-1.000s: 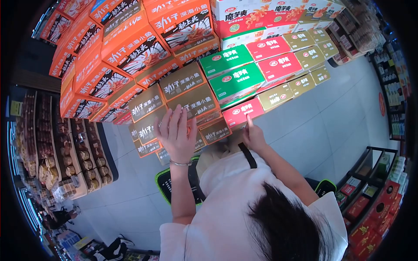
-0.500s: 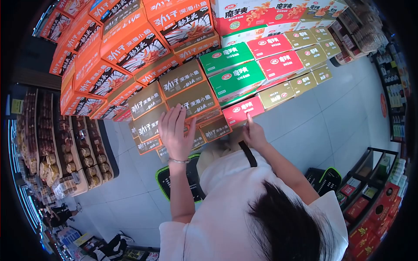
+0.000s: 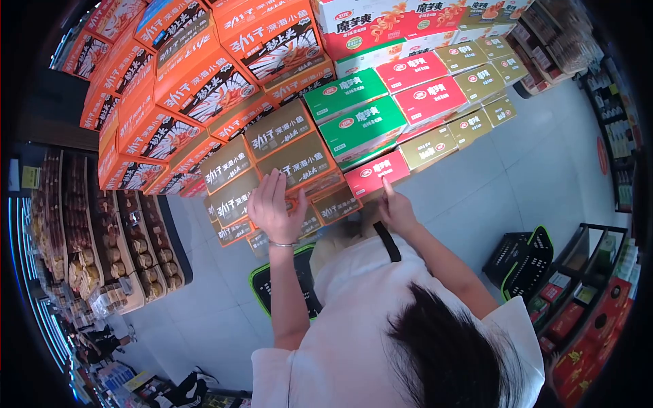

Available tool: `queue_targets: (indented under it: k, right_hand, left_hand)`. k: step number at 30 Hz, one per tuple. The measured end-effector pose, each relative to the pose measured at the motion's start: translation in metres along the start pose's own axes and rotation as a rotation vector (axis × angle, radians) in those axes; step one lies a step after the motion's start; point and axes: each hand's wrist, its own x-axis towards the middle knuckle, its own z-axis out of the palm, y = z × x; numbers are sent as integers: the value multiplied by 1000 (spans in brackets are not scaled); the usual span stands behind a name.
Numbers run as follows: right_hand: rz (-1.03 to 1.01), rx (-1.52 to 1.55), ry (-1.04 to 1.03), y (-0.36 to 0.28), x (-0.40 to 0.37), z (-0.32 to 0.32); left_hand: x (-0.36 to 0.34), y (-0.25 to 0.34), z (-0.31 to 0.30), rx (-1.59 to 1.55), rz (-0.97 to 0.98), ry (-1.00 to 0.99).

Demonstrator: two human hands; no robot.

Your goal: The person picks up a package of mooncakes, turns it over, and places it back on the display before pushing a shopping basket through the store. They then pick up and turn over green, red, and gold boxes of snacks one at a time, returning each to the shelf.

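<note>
My left hand (image 3: 273,209) lies with fingers spread on the brown-and-orange snack boxes (image 3: 296,163), its palm near their front edge. A bracelet circles that wrist. To the right, my right hand (image 3: 397,212) is closed at the front edge of a small red box (image 3: 378,171). Its thumb lies over the box's printed face, and the other fingers curl below the edge, partly hidden. Just behind the red box are green boxes (image 3: 360,128), a larger red box (image 3: 430,99) and gold boxes (image 3: 428,146).
Orange snack boxes (image 3: 204,85) are stacked high at the left back. A black basket with a green rim (image 3: 262,289) stands on the floor by my body, another basket (image 3: 520,262) to the right. Shelves of packaged food (image 3: 109,238) line the left; red gift boxes (image 3: 592,333) fill the lower right.
The view has shifted slightly, so the display sits a little further left and the right basket shows more fully. Both hands keep nearly the same place on the boxes.
</note>
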Motion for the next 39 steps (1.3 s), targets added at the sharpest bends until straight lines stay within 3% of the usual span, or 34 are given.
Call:
queue_targets:
  k: [4,9,30,39]
  right_hand:
    - [-2,13,16,-6,1,-6]
    - [61,19,-108,-6,1,-12]
    - [85,21,-63,-3,2,-1]
    - [95,22,-84,-11,6,-12]
  left_hand:
    - [0,1,1,34,27,41]
    - [1,0,1,52,40,65]
    - [1,3,-9,-28,-13,-49]
    - [-7,-5,11,58,53,71]
